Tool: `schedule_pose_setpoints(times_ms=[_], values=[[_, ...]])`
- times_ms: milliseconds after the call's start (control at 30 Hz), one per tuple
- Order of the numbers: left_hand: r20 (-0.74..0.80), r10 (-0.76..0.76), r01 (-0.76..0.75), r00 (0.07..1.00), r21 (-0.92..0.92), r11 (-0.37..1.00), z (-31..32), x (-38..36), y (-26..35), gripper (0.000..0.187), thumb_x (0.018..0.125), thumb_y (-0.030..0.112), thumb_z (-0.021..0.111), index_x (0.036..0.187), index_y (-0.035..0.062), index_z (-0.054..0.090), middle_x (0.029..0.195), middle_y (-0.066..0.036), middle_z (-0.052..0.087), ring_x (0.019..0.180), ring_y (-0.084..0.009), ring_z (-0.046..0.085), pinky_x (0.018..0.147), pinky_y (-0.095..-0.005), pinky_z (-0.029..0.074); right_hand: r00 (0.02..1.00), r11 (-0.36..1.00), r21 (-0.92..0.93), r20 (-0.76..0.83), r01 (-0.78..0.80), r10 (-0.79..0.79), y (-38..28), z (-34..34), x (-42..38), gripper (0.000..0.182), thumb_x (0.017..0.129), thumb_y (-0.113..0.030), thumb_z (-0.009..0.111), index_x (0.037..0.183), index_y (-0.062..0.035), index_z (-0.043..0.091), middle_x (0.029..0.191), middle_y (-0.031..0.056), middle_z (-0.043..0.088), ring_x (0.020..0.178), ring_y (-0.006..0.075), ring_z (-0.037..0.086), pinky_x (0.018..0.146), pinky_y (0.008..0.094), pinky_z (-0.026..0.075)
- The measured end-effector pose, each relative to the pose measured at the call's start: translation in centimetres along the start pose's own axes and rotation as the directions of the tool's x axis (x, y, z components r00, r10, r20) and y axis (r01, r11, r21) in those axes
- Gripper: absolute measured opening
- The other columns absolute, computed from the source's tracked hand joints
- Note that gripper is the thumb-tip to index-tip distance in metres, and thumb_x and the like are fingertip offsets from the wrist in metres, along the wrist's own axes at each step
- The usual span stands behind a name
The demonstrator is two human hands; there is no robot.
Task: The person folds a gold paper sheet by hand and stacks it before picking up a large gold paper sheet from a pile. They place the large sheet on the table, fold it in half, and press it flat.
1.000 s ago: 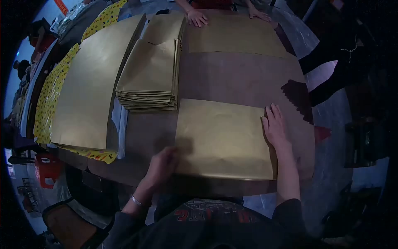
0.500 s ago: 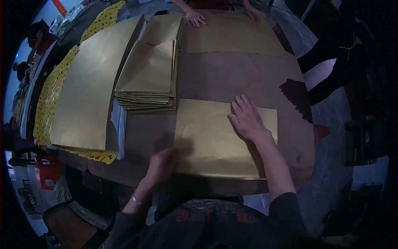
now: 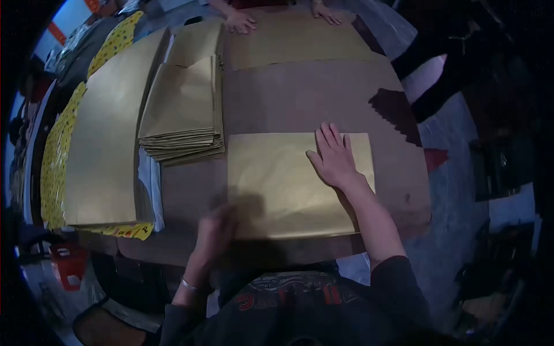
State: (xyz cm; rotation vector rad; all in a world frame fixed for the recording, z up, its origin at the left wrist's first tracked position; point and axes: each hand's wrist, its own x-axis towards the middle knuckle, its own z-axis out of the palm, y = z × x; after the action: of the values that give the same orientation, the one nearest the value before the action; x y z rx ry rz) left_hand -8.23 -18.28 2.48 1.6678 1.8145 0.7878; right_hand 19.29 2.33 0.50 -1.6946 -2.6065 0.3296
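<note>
A gold paper sheet (image 3: pixel 277 184) lies flat and nearly square-on at the brown table's near edge.

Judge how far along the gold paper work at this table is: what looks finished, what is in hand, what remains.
Done: a stack of folded gold sheets lies left of centre. In hand: one gold sheet lies flat on the table, the right hand pressed on it and the left hand at its near left corner, blurred. Left: a pile of large unfolded gold sheets at the far left, probably waiting.
</note>
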Motion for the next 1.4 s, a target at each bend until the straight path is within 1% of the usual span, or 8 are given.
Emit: schedule_pose_setpoints(times_ms=[300, 500, 567, 700, 867, 1000, 1233, 1400], values=[[0.065, -0.246, 0.249, 0.967, -0.046, 0.967, -0.3, 0.1, 1.5, 0.028, 0.085, 0.010, 0.062, 0.111, -0.0010, 0.066, 0.088, -0.021, 0.067, 0.083, -0.0303, 0.069, 0.076, -0.0381, 0.053, 0.995, 0.993, -0.068, -0.030, -0.100, 0.098, 5.6, -0.4, -2.1, 0.071, 0.101, -0.048, 0.034, 0.151, 0.0015, 0.024, 0.161, 0.0184, 0.016, 0.150, 0.0295, 0.010, 0.121, 0.0481, 0.009], [0.078, -0.288, 0.288, 0.955, 0.009, 0.958, -0.3, -0.1, -0.2, 0.030, 0.087, 0.009, 0.065, 0.115, -0.0004, 0.065, 0.089, -0.014, 0.068, 0.084, -0.0214, 0.066, 0.074, -0.0347, 0.052, 0.990, 0.989, -0.040, 0.000, -0.144, 0.144, 7.3, -1.4, -2.7, 0.072, 0.100, -0.047, 0.035, 0.152, 0.0009, 0.023, 0.162, 0.0155, 0.014, 0.151, 0.0278, 0.009, 0.121, 0.0519, 0.007], [0.070, -0.050, 0.018, 0.996, 0.404, 0.915, -1.3, 1.2, 1.4, 0.028, 0.086, 0.010, 0.066, 0.112, 0.0003, 0.065, 0.091, -0.016, 0.065, 0.084, -0.0287, 0.065, 0.075, -0.0378, 0.052, 0.989, 0.986, -0.077, -0.017, -0.146, 0.145, 7.4, -1.1, -2.7, 0.072, 0.100, -0.048, 0.035, 0.152, -0.0004, 0.022, 0.162, 0.0142, 0.015, 0.151, 0.0269, 0.009, 0.121, 0.0517, 0.008], [-0.062, 0.324, -0.299, 0.944, 0.254, 0.920, 1.3, 6.8, 5.7, 0.023, 0.087, 0.016, 0.066, 0.107, 0.0043, 0.065, 0.103, -0.015, 0.062, 0.094, -0.0342, 0.063, 0.079, -0.0411, 0.051, 0.988, 0.985, -0.086, -0.038, -0.150, 0.147, 7.5, -0.9, -2.7, 0.070, 0.100, -0.049, 0.033, 0.153, -0.0027, 0.022, 0.162, 0.0130, 0.016, 0.150, 0.0261, 0.010, 0.121, 0.0502, 0.009], [0.094, 0.467, -0.476, 0.880, 0.191, 0.859, 9.8, 13.8, 6.9, 0.030, 0.087, 0.021, 0.066, 0.114, 0.0068, 0.064, 0.127, -0.017, 0.057, 0.117, -0.0357, 0.054, 0.096, -0.0449, 0.046, 0.988, 0.987, -0.081, -0.075, -0.141, 0.135, 8.2, 0.2, -2.6, 0.070, 0.101, -0.050, 0.031, 0.153, -0.0033, 0.022, 0.162, 0.0127, 0.016, 0.151, 0.0263, 0.009, 0.121, 0.0506, 0.010], [0.251, 0.575, -0.627, 0.779, 0.343, 0.699, 13.5, 13.2, 7.9, 0.047, 0.090, 0.033, 0.061, 0.131, 0.0110, 0.056, 0.143, -0.017, 0.045, 0.137, -0.0374, 0.037, 0.109, -0.0608, 0.030, 0.989, 0.986, -0.085, -0.054, -0.140, 0.136, 8.0, -0.3, -2.5, 0.071, 0.101, -0.050, 0.032, 0.152, -0.0017, 0.024, 0.162, 0.0142, 0.016, 0.150, 0.0275, 0.011, 0.120, 0.0520, 0.011], [0.607, 0.730, -0.911, 0.314, -0.025, 0.412, 17.1, 8.6, 12.4, 0.051, 0.096, 0.039, 0.050, 0.137, 0.0094, 0.052, 0.151, -0.015, 0.037, 0.143, -0.0316, 0.030, 0.111, -0.0634, 0.025, 0.996, 0.987, -0.144, -0.063, -0.066, 0.058, 8.2, -0.6, -2.6, 0.070, 0.099, -0.049, 0.037, 0.148, 0.0009, 0.030, 0.158, 0.0181, 0.023, 0.148, 0.0309, 0.018, 0.116, 0.0573, 0.017], [0.624, 0.695, -0.919, 0.357, 0.104, 0.380, 19.3, 10.7, 14.2, 0.059, 0.099, 0.041, 0.043, 0.148, 0.0082, 0.036, 0.156, -0.013, 0.030, 0.146, -0.0296, 0.024, 0.116, -0.0600, 0.013, 0.996, 0.991, -0.105, -0.046, -0.082, 0.077, 8.4, -0.1, -2.5, 0.072, 0.099, -0.051, 0.037, 0.150, 0.0001, 0.028, 0.160, 0.0169, 0.019, 0.150, 0.0299, 0.014, 0.118, 0.0573, 0.014]])
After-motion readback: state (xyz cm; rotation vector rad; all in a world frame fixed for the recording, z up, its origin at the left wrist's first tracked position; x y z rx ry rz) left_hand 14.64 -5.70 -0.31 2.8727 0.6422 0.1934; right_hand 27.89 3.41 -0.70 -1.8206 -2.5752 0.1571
